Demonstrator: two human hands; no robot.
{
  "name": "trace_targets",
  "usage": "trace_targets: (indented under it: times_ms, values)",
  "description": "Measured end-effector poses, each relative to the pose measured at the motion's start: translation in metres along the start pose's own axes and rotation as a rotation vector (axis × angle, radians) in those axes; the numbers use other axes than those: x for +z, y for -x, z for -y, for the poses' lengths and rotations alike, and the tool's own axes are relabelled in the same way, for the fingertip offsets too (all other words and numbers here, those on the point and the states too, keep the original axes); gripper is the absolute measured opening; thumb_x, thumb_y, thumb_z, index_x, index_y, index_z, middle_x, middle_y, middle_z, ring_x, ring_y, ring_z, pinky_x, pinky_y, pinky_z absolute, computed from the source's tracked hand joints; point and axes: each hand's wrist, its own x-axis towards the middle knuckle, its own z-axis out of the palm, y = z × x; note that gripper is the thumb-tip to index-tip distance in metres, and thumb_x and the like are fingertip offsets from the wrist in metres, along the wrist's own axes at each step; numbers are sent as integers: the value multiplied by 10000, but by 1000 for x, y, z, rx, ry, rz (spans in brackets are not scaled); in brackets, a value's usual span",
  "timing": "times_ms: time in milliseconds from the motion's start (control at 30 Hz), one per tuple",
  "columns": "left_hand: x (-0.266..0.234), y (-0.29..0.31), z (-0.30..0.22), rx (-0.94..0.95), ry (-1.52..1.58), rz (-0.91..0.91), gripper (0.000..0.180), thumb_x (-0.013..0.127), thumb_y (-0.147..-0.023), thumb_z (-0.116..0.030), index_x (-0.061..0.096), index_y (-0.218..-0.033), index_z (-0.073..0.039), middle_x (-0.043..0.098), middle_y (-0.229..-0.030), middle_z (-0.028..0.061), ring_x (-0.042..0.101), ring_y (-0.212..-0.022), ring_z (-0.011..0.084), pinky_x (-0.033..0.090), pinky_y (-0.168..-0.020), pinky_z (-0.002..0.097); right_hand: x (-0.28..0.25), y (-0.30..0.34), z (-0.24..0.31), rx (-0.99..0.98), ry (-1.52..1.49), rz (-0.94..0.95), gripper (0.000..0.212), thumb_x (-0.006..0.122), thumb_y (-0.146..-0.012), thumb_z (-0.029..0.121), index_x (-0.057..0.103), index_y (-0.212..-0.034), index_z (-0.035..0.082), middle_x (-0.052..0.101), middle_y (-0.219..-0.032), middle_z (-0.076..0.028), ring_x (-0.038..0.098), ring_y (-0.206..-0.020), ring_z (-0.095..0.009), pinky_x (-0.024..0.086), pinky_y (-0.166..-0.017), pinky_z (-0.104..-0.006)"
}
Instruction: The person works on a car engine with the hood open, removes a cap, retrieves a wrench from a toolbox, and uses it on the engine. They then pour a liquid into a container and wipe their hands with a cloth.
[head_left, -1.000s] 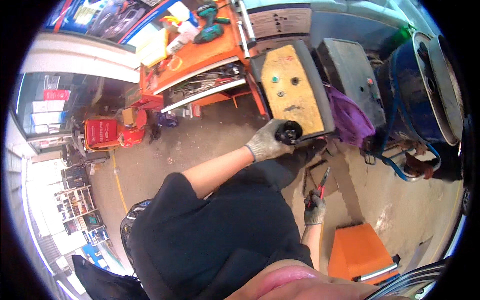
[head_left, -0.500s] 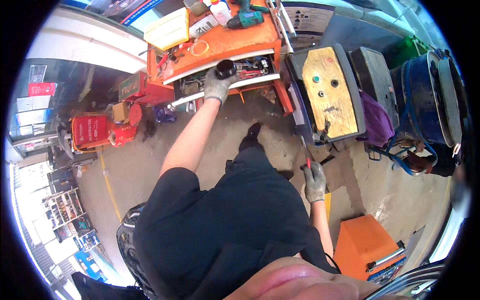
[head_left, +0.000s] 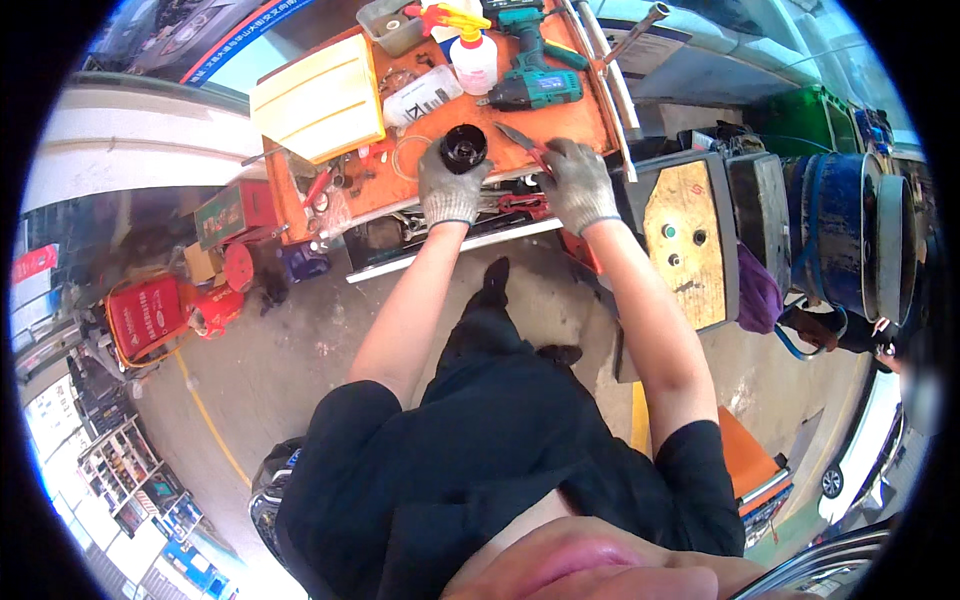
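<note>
1. Orange steel makes up the tool cart (head_left: 590,120), whose flat top carries everything being handled; an open drawer is seen below its front edge.
2. A yellow pleated air filter panel (head_left: 320,100) is laid on the cart's left part, well apart from both hands.
3. A teal cordless drill (head_left: 530,75) is laid on its side near the back of the top, just beyond the hands, beside a white spray bottle (head_left: 472,55) with a yellow trigger.
4. The left hand (head_left: 450,185) (in a grey knit glove) is wrapped around a black cylindrical part (head_left: 464,148), its open end turned upward, held at the cart's front edge.
5. The right hand (head_left: 578,185), gloved alike, is closed on red-handled pliers (head_left: 525,140), whose tips are pointed toward the black part without visibly touching it.
</note>
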Motion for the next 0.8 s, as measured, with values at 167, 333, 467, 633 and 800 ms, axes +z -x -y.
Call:
trace_targets:
  times_ms: [167,333,467,633,800]
  values:
    - [-6,1,6,-2,-40,-37,881,930,-677,-273,527,-1396,40,606,-1354,234,604,-1254,353,479,-1070,431,26,-51,8,-36,-76,13,376,752,-836,155,702,-1202,84,640,-1298,-128,595,-1207,-357,483,-1029,-472]
    - [-13,0,20,67,0,-13,866,922,-708,-246,507,-1423,13,605,-1340,212,587,-1255,368,472,-1073,450,33,-54,14,-12,-159,-36,401,745,-847,133,691,-1244,111,651,-1301,-131,589,-1244,-353,487,-1052,-466]
    - [-12,-5,31,51,48,46,808,906,-724,-236,524,-1390,14,609,-1331,217,586,-1253,373,466,-1075,449,26,-39,26,240,-388,-37,434,722,-858,131,673,-1282,55,668,-1297,-166,638,-1210,-333,499,-1050,-426]
    - [-14,-6,16,90,3,68,739,870,-763,-203,529,-1379,23,639,-1226,208,659,-1097,331,507,-994,438,35,-35,47,599,-833,161,606,721,-871,256,590,-1400,-8,677,-1335,-179,667,-1203,-264,500,-1048,-373]
    - [-37,-14,-6,160,-75,15,590,798,-835,-158,548,-1342,15,643,-1119,161,693,-875,240,543,-867,388,53,-31,62,701,-954,174,721,727,-851,352,557,-1435,-35,735,-1227,-172,699,-1123,-246,513,-1018,-351]
